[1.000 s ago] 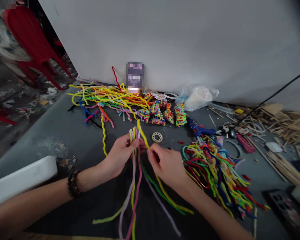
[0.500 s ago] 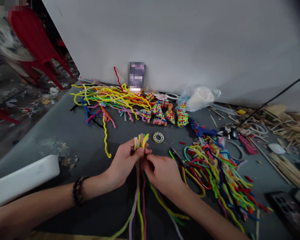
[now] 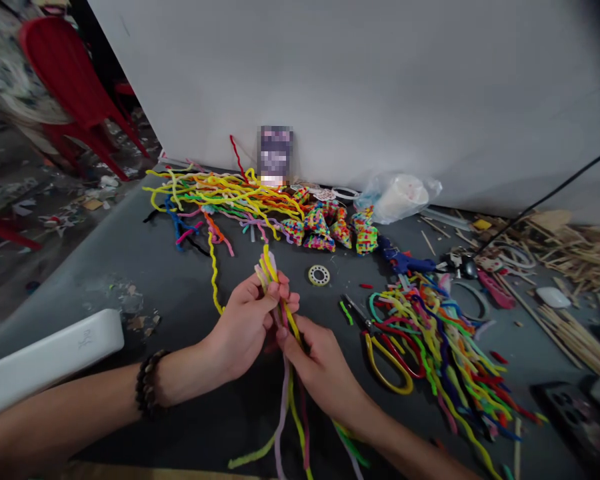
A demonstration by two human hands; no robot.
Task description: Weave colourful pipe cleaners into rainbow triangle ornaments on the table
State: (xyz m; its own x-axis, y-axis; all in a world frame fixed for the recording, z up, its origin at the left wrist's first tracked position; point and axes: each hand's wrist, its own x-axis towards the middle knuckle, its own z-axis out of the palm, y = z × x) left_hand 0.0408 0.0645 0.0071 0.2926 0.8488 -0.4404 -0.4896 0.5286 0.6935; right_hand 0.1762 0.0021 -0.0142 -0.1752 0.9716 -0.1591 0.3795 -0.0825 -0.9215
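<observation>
Between my two hands is a bunch of fuzzy pipe cleaners (image 3: 291, 393) in yellow, lilac, pink and green. My left hand (image 3: 243, 320) pinches the bunch near its upper end, where short tips stick up above the thumb. Just below, my right hand (image 3: 325, 373) is closed on the same strands, its thumb lying along them. Their long ends hang down towards the table's front edge, and some come out beneath my right wrist. The fingertips of both hands are partly hidden behind the strands.
Loose pipe cleaners (image 3: 220, 193) lie at the back, beside woven multicoloured pieces (image 3: 320, 230). A tape roll (image 3: 319, 275), scissors (image 3: 387, 363), a blue glue gun (image 3: 405, 261) and another pipe cleaner pile (image 3: 450, 353) are around my right hand. A white device (image 3: 55, 360) lies left.
The upper ends of the bunch have tilted left, with a yellow tip standing higher. My right hand has shifted slightly down and its thumb now lies along the strands.
</observation>
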